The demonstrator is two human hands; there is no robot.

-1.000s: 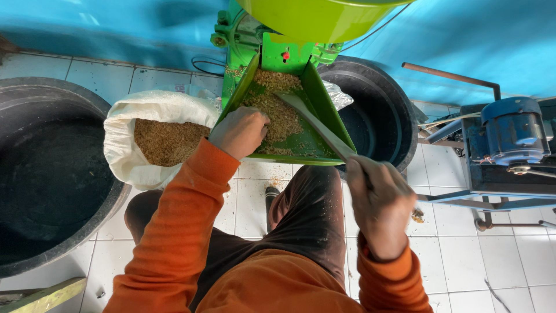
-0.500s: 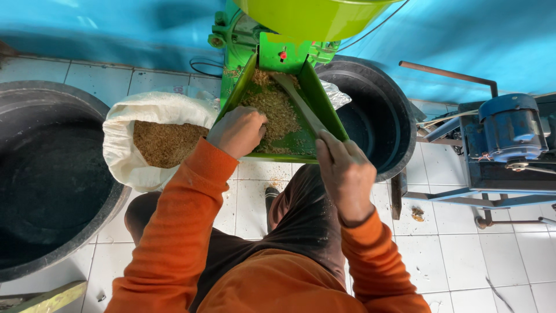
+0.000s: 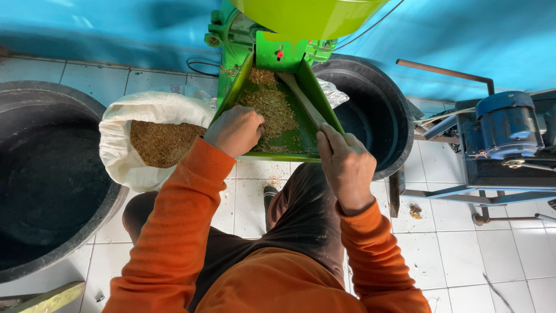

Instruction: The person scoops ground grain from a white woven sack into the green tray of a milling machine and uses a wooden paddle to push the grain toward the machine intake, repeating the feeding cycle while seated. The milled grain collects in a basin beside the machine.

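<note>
1. Two hands at the green chute (image 3: 310, 95), both curled closed.
2. Left hand (image 3: 234, 130): fingers bunched together and bent under, knuckles up, pressed into the lower left corner of the chute, right against the brown chaff (image 3: 272, 107); cannot tell whether any chaff is pinched inside the fist.
3. Right hand (image 3: 346, 165): fingers wrapped tight round the near end of a pale stick (image 3: 301, 98), thumb along the top.
4. Stick slanting up the right side of the chute, far end close under the red knob (image 3: 280, 54), lying on the chaff heap.
5. Chaff heaped in the upper middle of the chute, thinning toward the lower lip, scattered bits near the left fist.
6. Orange sleeves (image 3: 185, 232) running back from both wrists toward the camera.
7. Just left of the chute, touching its side: white sack (image 3: 119, 148), mouth rolled open, filled with the same brown chaff.
8. Further left, a big black tub (image 3: 101, 206), dark inside.
9. Behind the chute on the right, a second black tub (image 3: 394, 124), partly hidden by it.
10. Overhead, a yellow-green hopper (image 3: 310, 17) feeding the chute.
11. Far right, well apart, a blue motor (image 3: 507, 124) on a metal frame, white tiled floor (image 3: 463, 243) beneath.
</note>
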